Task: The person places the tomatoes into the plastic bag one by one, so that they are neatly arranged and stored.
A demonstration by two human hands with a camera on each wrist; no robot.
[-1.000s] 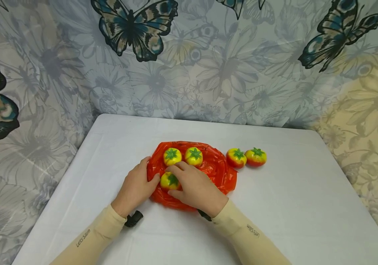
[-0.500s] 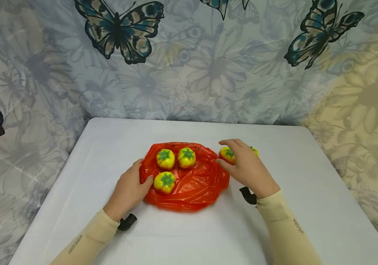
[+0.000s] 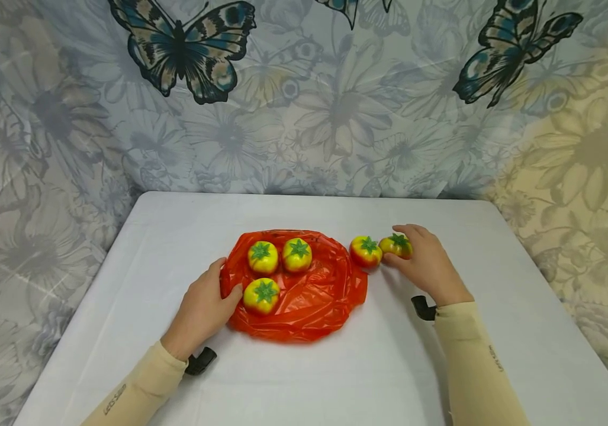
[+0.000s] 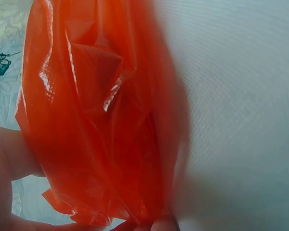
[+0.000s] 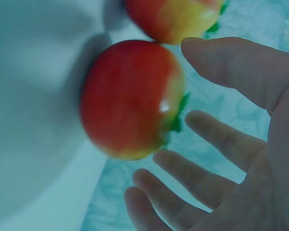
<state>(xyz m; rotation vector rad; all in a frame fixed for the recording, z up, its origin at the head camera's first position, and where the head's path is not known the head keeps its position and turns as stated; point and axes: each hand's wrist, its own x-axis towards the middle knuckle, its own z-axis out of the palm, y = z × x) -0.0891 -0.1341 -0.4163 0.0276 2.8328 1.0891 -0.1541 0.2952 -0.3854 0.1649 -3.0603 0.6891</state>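
Three yellow-red toy tomatoes with green star-shaped tops, one of them the near tomato [image 3: 261, 296], sit in a red plastic bag [image 3: 319, 293] with its mouth spread upward. My left hand [image 3: 201, 309] grips the bag's left rim, thumb on the inner side; the left wrist view shows fingers round the crinkled plastic [image 4: 101, 120]. To the right of the bag, my right hand [image 3: 431, 267] reaches around the outer toy tomato [image 3: 396, 245]. In the right wrist view its fingers are spread beside that tomato [image 5: 132, 101], with a gap visible. Another toy tomato [image 3: 366, 252] stands between it and the bag.
A white-covered table [image 3: 304, 387] carries everything. Behind it hangs a butterfly-and-flower patterned backdrop [image 3: 304, 118]. Black camera mounts, such as the right one [image 3: 423, 308], stick out at both wrists.
The right hand has left the near tomato in the bag and moved right, past the inner loose tomato to the outer one. The left hand keeps holding the bag's rim.
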